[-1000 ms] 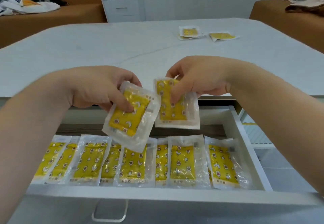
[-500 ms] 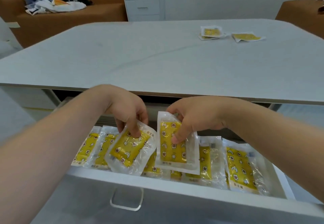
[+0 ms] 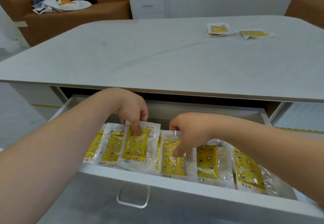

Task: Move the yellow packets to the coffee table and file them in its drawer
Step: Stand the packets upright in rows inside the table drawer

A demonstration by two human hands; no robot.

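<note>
Left grip (image 3: 133,116) pinches one packet (image 3: 135,150) from above; right grip (image 3: 188,134) its neighbour (image 3: 172,162).

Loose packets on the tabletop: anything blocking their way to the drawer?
Nothing visible does. The loose packets lie on the tabletop, and the drawer is open. The left hand and right hand each pinch a filed packet inside it.
</note>
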